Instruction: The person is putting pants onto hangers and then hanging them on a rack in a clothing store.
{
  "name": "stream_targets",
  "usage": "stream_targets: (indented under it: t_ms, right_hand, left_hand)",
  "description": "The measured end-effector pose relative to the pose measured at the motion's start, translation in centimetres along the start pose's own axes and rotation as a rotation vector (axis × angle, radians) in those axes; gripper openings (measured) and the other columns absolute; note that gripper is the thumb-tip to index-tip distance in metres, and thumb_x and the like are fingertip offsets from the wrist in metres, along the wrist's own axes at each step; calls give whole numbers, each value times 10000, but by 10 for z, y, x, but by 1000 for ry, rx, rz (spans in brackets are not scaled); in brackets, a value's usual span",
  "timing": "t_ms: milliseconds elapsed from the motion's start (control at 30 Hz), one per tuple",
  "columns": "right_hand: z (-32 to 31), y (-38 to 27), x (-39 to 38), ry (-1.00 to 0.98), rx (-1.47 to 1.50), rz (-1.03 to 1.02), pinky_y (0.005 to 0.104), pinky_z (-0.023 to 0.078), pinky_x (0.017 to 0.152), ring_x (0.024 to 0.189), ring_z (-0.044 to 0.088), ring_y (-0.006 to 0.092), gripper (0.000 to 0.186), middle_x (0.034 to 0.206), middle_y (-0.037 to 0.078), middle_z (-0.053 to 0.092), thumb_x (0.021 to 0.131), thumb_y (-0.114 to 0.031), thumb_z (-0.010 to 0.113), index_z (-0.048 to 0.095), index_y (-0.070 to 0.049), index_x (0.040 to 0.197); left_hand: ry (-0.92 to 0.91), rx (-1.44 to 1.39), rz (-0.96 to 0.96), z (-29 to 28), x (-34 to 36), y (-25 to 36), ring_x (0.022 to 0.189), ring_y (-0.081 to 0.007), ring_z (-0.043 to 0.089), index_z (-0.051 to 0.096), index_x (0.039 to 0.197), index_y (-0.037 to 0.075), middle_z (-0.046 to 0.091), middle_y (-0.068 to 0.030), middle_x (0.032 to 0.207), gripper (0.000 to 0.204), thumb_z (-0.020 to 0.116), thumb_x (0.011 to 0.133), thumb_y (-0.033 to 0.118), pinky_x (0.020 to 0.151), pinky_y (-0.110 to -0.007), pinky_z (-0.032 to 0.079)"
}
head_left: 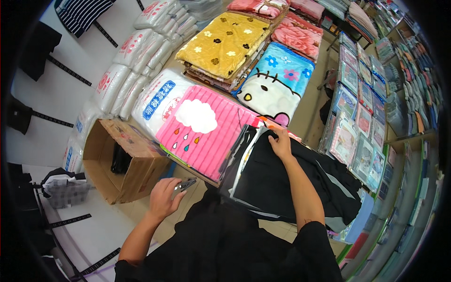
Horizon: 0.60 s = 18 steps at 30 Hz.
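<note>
My left hand (164,196) is closed around a small silver and black stapler-like tool (184,184), held out in front of the table edge. Its exact kind is too small to tell. On the right, my right hand (280,144) grips the upper edge of a black garment (286,176) with grey stripes, thumb and fingers together at the cloth. The garment is spread over the stacks and hangs toward me. At its left side, a white strip (244,162) and clear plastic show. Beside it lies a folded pink blanket (202,136) with a white cloud.
Behind are a yellow flowered blanket stack (225,42) and a blue cartoon blanket (277,82). An open cardboard box (127,160) stands left, below bagged white bundles (127,70). Packaged goods (350,136) line the right, by shelves. Clothes on bars hang from the left wall.
</note>
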State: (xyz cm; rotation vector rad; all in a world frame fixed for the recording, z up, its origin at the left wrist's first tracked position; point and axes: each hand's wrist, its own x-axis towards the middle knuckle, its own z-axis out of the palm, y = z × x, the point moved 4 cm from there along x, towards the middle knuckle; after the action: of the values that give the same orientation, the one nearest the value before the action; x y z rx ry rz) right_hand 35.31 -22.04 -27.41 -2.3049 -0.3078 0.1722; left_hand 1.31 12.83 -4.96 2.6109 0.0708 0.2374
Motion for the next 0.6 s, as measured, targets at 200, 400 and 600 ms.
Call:
stream_targets:
  t_ms: [200, 400, 600]
  right_hand:
    - [-68, -48, -76, 78, 99, -230, 384, 570, 858, 922, 695, 282, 236, 1180, 134, 624, 960, -103, 741, 755, -59, 1192]
    - [-121, -78, -156, 158, 141, -234, 402, 578, 903, 1035, 718, 348, 223, 1121, 136, 707, 952, -66, 736, 749, -65, 1175]
    - [-156, -91, -211, 248, 170, -274, 386, 588, 847, 983, 728, 329, 197, 1096, 117, 714, 952, -58, 732, 750, -62, 1148]
  left_hand:
    - [-41, 68, 285, 8, 60, 54, 969, -356, 650, 663, 1168, 9, 675, -148, 1084, 405, 840, 848, 183, 823, -443, 519]
    - [-159, 104, 561, 51, 103, 138, 925, -317, 616, 669, 1106, 31, 609, -111, 964, 355, 813, 857, 239, 811, -430, 495]
    - [-190, 84, 697, 101, 113, 200, 926, -302, 608, 610, 934, 60, 578, -100, 923, 202, 748, 921, 207, 824, -426, 485]
